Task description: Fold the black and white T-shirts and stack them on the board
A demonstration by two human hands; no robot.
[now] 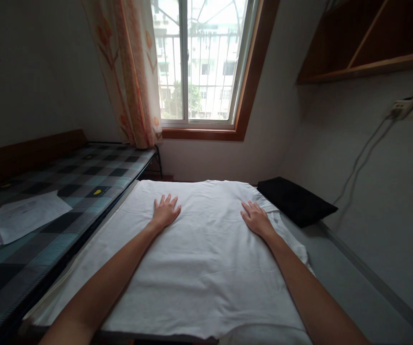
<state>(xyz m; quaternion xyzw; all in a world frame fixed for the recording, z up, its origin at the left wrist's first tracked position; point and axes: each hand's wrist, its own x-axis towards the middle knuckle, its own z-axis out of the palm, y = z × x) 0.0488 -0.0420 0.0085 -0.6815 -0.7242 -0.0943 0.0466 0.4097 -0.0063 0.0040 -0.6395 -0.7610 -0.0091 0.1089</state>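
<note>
Left hand (pixel 166 212) and right hand (pixel 256 219) are laid palm-down, well apart, fingers parted, on white cloth (pixel 199 268) spread over a grey surface (pixel 336 270). Beside its far right corner is placed a flat black object (pixel 296 201); at left, papers (pixel 30 213) are laid on a checked mattress (pixel 98 167).

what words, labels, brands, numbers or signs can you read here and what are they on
None can be read.
Papers on the checked mattress: print too blurred.
Yellow-marked patch on that mattress: any lettering too small.
Window's bottom rail: faint marking, too small.
</note>
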